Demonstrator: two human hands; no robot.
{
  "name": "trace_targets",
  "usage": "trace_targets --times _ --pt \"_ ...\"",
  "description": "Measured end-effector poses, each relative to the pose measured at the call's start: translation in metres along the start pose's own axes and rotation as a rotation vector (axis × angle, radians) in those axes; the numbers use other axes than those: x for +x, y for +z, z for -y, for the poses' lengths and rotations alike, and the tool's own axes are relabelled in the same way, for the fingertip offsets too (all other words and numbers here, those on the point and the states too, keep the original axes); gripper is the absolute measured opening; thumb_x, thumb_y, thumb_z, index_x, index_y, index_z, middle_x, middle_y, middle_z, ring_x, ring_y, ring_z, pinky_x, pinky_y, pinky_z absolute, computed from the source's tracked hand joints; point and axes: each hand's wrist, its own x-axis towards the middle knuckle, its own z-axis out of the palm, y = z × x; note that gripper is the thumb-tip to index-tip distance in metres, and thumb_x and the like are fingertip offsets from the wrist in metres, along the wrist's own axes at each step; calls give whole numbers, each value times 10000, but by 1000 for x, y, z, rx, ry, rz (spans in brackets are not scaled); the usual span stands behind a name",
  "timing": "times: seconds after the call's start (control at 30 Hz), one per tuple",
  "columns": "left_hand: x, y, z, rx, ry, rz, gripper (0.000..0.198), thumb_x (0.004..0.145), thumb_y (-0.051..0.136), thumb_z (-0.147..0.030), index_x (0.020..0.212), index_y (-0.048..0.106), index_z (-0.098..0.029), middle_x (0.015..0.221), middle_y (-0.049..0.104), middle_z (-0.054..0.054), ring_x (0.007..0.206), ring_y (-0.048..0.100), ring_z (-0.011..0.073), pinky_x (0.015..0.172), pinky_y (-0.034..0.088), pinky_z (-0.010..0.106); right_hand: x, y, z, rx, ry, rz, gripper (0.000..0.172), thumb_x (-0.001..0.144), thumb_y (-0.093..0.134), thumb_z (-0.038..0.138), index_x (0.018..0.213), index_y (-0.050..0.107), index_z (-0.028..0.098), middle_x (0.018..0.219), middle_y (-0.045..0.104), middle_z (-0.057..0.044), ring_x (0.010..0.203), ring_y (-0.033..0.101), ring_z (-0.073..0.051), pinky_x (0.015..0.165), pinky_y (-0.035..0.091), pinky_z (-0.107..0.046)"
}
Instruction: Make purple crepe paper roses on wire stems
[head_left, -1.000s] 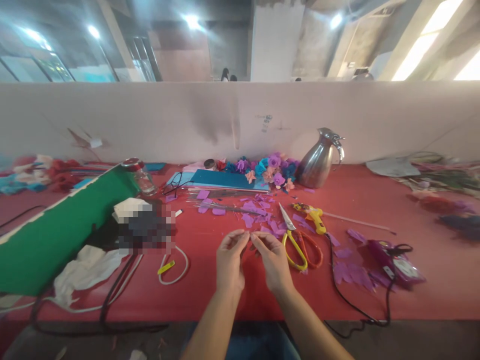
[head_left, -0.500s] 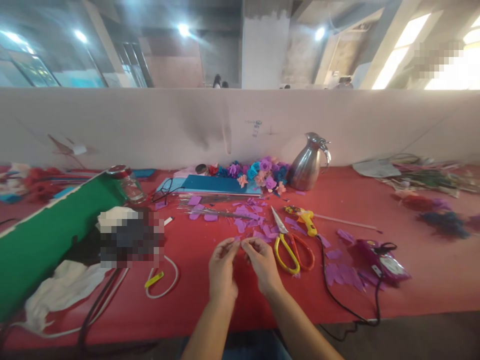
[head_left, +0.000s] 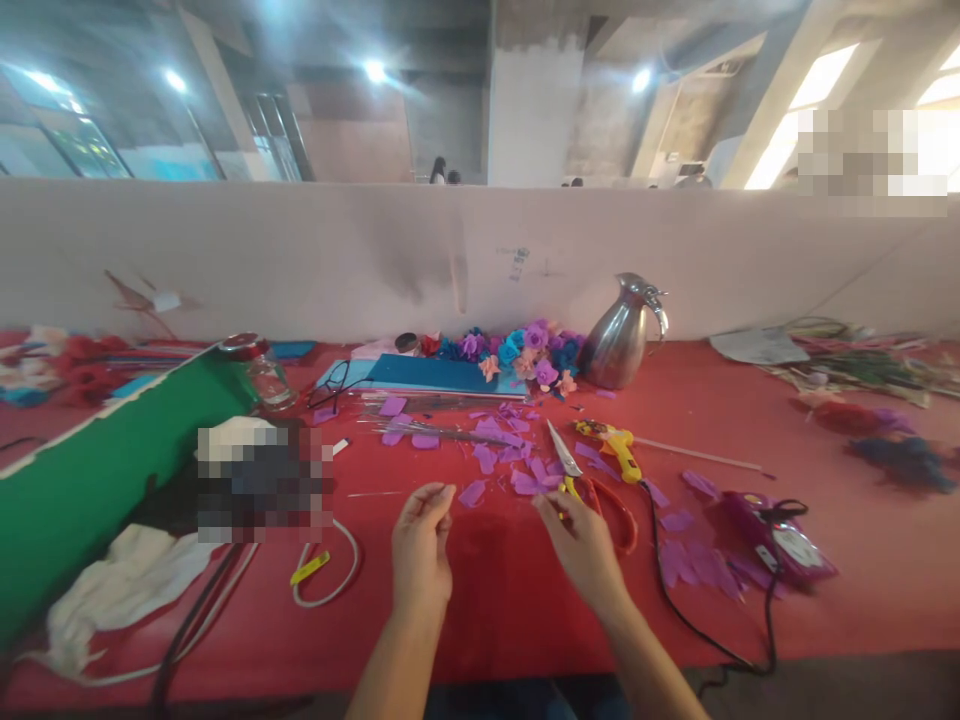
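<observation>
My left hand (head_left: 422,545) is above the red tabletop, left of a loose purple paper petal (head_left: 472,493). Its thumb and fingers are pinched; whatever is between them is too small to make out. A thin wire-like line (head_left: 373,493) shows just left of this hand; I cannot tell whether the fingers grip it. My right hand (head_left: 585,545) is also pinched, in front of the scissors (head_left: 617,517), hiding part of their yellow handle. Its fingertips may hold something tiny. More purple petals (head_left: 525,483) and thin wires (head_left: 442,432) lie beyond both hands.
Right of the scissors is a yellow glue gun (head_left: 619,450) with a black cord and a purple pouch (head_left: 784,540). Paper flowers (head_left: 536,355), blue sheets (head_left: 442,372) and a steel jug (head_left: 616,335) stand along the back. A green panel (head_left: 135,445) and glass jar (head_left: 262,375) are left.
My hands were together at the fingertips; now they are apart, the left moved slightly left, the right moved right over the scissors. A thin line now shows left of my left hand.
</observation>
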Motion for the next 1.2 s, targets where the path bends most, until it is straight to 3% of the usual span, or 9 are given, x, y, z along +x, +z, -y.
trace_targets --times 0.1,0.27,0.47,0.53,0.63,0.8,0.9,1.03,1.2 --pt "3 -4 1 2 18 2 301 489 823 -179 714 625 -152 593 568 -69 473 423 16 506 349 152 4 -31 -26 -456 -170 -59 266 748 588 295 983 680 211 979 656 -102 935 560 -275 869 379 -423" --pt "9 -8 0 -17 61 -52 302 478 822 -191 708 631 -154 636 609 -53 475 449 18 510 363 164 12 -56 -55 -601 -137 -9 414 744 559 268 1147 612 191 950 604 -109 818 584 -241 753 435 -378" --pt "9 -13 -3 -45 84 -128 258 457 816 -197 653 653 -157 719 688 18 670 613 99 629 451 211 30 -60 -44 -118 170 -13 399 511 682 199 909 652 214 584 557 41 525 529 -164 512 396 -276" --pt "10 -14 -3 -66 92 -138 254 454 819 -203 643 655 -159 711 692 22 670 617 106 640 457 224 24 -63 -34 160 309 -37 503 461 735 208 956 641 215 580 573 46 486 523 -156 454 378 -254" --pt "15 -13 -4 -99 99 -140 280 436 834 -217 642 656 -154 679 678 10 625 592 88 635 448 222 -1 -64 -22 441 395 79 679 450 812 204 1098 613 239 720 641 9 511 538 -130 473 417 -243" --pt "22 -7 -4 -125 92 -194 347 408 861 -284 643 645 -149 586 589 -41 532 486 45 581 393 201 -61 -34 -13 584 584 287 458 490 826 465 830 657 209 561 573 -7 422 480 -123 365 333 -214" --pt "18 -4 -3 -47 77 -217 346 441 854 -319 657 643 -152 596 564 -50 549 470 43 583 370 199 -82 -13 3 639 604 313 425 610 732 569 841 653 221 585 584 -20 453 504 -126 368 317 -196" --pt "8 0 -4 -23 32 -216 354 433 855 -329 652 636 -157 635 565 -52 608 488 46 614 369 190 -79 -1 36 676 699 592 416 621 732 575 814 651 216 648 591 -12 467 493 -100 407 355 -205" --pt "-2 4 -4 -64 -25 -188 414 322 872 -311 600 613 -146 590 565 -52 582 493 54 627 390 207 -60 15 49 746 741 594 487 628 740 576 917 597 212 719 586 12 566 528 -83 408 349 -146"
